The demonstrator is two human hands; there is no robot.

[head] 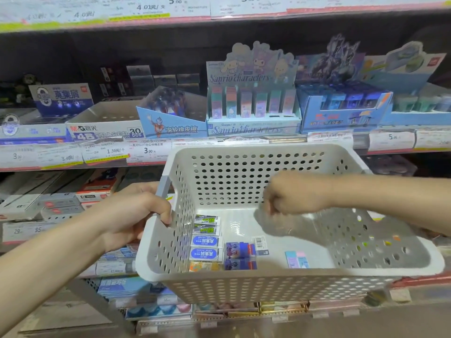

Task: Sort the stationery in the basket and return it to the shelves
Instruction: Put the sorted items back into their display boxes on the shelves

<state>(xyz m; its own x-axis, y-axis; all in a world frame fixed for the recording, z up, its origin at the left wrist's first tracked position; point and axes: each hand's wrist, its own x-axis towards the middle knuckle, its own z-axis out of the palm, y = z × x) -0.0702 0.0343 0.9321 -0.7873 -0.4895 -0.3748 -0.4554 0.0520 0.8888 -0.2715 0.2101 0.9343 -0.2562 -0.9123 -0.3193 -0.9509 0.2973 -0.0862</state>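
Left hand grips the basket rim; right hand, curled, contents unclear, hovers with erasers at its seven o'clock

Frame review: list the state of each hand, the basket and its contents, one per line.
left hand: grips the basket's left rim
right hand: curled above the basket floor; any hold unclear
basket: held up, tilted
erasers: clustered at the front left
pastel eraser: lying apart
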